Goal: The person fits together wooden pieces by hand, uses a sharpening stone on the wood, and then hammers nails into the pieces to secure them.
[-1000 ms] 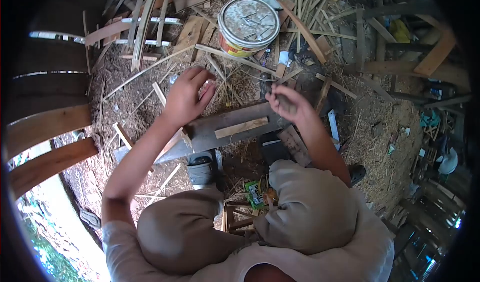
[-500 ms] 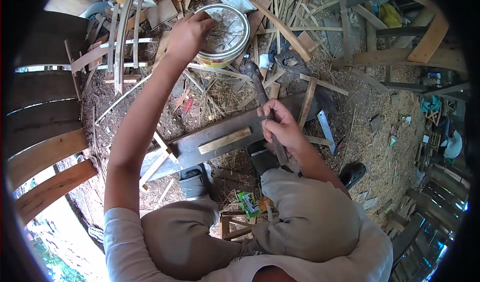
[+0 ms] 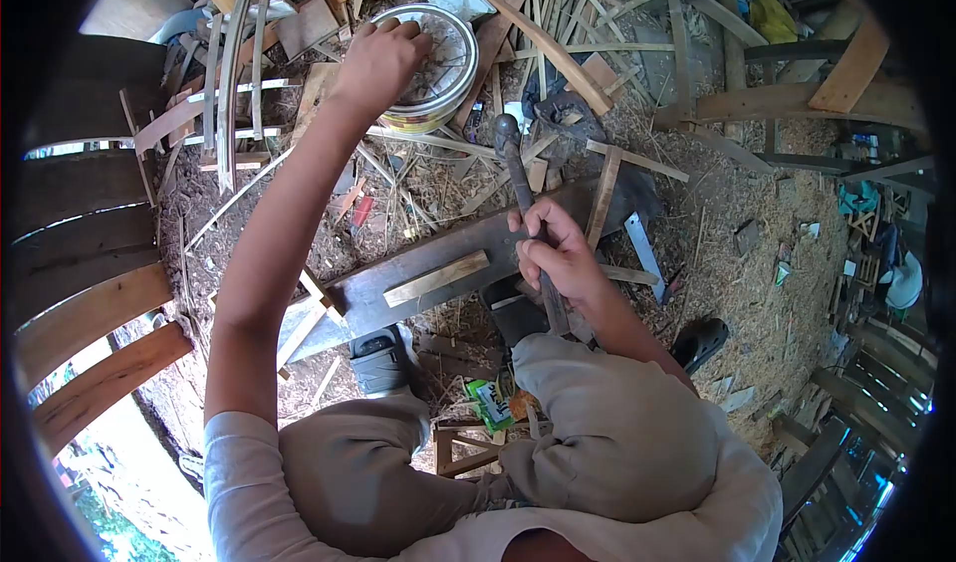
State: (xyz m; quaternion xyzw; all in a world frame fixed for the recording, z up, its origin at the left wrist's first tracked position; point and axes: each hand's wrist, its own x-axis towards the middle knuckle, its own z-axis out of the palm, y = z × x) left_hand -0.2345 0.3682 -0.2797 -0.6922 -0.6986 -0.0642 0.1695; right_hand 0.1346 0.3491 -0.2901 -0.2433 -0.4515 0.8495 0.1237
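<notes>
My right hand grips the wooden handle of a hammer, whose dark head points away from me above a dark board. A short pale wooden strip lies flat on that board. My left hand reaches far forward, fingers curled over the rim of a round tin holding nails. Whether the fingers pinch a nail is hidden. My knees and grey shoes are below the board.
Curved slats and offcuts lie scattered over the straw-covered ground at the back. Dark and pale bent planks stand at the left. A wooden frame sits at the back right. A green packet lies between my feet.
My left hand went from near the board up to the tin and now curls over its rim. My right hand took hold of the hammer handle and holds it over the board.
</notes>
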